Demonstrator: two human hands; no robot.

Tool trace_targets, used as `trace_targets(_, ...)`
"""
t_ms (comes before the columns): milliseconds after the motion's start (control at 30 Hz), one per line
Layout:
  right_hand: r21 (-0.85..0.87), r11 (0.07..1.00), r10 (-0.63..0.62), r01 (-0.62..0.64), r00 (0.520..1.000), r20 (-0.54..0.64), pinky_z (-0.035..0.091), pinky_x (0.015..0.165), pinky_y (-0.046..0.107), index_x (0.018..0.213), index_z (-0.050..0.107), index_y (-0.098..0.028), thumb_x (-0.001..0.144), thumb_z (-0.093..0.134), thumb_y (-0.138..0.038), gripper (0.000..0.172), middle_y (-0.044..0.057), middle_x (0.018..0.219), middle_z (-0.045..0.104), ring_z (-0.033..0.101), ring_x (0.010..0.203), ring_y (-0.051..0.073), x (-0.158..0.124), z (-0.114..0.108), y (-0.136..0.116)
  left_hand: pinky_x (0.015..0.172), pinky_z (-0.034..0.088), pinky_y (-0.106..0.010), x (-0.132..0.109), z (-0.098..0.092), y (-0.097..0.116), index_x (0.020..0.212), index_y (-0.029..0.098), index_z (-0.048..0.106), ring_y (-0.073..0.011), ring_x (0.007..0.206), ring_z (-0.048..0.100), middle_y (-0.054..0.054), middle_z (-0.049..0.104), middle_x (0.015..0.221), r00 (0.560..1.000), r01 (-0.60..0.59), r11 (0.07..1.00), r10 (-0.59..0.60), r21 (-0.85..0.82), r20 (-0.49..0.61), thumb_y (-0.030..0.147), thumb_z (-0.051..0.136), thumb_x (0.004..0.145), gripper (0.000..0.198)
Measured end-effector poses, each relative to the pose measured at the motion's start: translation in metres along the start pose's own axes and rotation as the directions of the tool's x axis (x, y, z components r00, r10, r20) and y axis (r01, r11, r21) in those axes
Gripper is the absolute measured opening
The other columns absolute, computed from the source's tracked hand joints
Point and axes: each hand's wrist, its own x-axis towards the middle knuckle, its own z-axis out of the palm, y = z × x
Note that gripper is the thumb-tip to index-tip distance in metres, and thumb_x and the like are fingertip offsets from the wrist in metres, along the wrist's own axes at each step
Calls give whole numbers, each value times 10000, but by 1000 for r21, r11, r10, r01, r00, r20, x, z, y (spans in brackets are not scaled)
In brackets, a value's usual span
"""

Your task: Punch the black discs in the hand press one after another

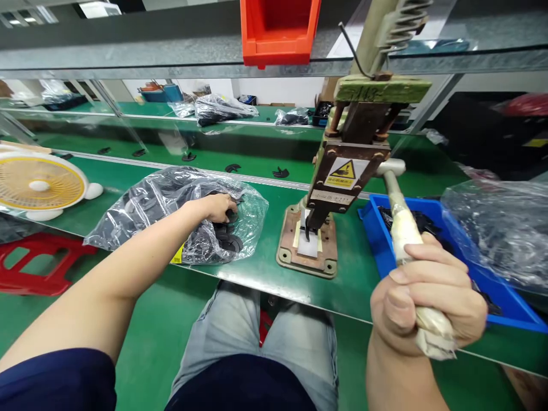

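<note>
press lever (403, 228) is clenched in right hand (432, 291); black parts (229, 242) in plastic bag (256, 206) are touched by curled left hand (219, 206), grasp unclear.

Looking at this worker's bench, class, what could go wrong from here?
Crushing: the right hand grips the lever of the press, which bears a warning sign; if the lever came down while the left hand was under the tip, fingers could be hurt.

Spilling: the bag lies close to the table's front edge, so a tug might send black parts over it.
</note>
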Motion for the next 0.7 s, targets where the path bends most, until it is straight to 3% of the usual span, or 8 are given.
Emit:
trace_targets(100, 9, 1000, -17, 17, 1000, -13, 558, 1020, 655, 631, 519, -255, 799, 750, -431, 336, -25, 639, 567, 696, 855, 239, 1, 0, 1, 1041, 476, -348, 2, 7, 6, 1241, 257, 770, -314, 1198, 626, -118, 651, 1293, 999, -49, 998, 50, 36, -5, 344, 819, 715, 535)
trace_targets(267, 1, 1000, -6, 6, 1000, 12, 539, 1051, 661, 681, 547, -256, 794, 734, -393, 258, -25, 674, 595, 698, 875, 235, 1, -1, 0, 1047, 458, -399, 5, 5, 9, 973, 231, 788, -320, 1151, 611, -120, 646, 1209, 991, -128, 988, 131, 91, -30, 306, 822, 685, 300)
trace_targets(400, 8, 1000, -16, 16, 999, 28, 528, 1077, 656, 703, 554, -256, 772, 709, -300, 175, -31, 681, 587, 701, 890, 228, 1, -3, -1, 1038, 439, -415, 4, 2, 10, 864, 223, 738, -318, 1145, 597, -104, 657, 1148, 955, -228, 972, 234, 54, -182, 344, 808, 718, 202)
trace_targets(467, 14, 1000, -20, 19, 999, 40, 523, 1081, 661, 720, 562, -255, 765, 702, -269, 148, -28, 692, 596, 699, 898, 232, 1, -4, -2, 943, 471, -374, 4, 2, 14, 878, 215, 705, -269, 1005, 628, -84, 672, 1044, 936, -247, 966, 217, -79, -276, 390, 750, 798, 198)
trace_targets(567, 17, 1000, -18, 17, 999, 48, 516, 1090, 650, 734, 572, -252, 779, 697, -266, 133, -18, 704, 606, 696, 912, 232, 2, -4, -4, 770, 488, -322, 7, 7, 23, 916, 214, 639, -202, 778, 611, -28, 648, 845, 919, -231, 887, 64, -400, -389, 430, 699, 859, 231)
trace_targets(700, 15, 1000, -23, 22, 998, 67, 518, 1088, 643, 726, 566, -245, 784, 702, -272, 150, -19, 717, 605, 685, 925, 221, 4, -4, -7, 697, 516, -299, 15, 17, 39, 1095, 217, 603, -166, 709, 628, 20, 611, 802, 881, -332, 567, -100, -754, -463, 400, 787, 783, 405)
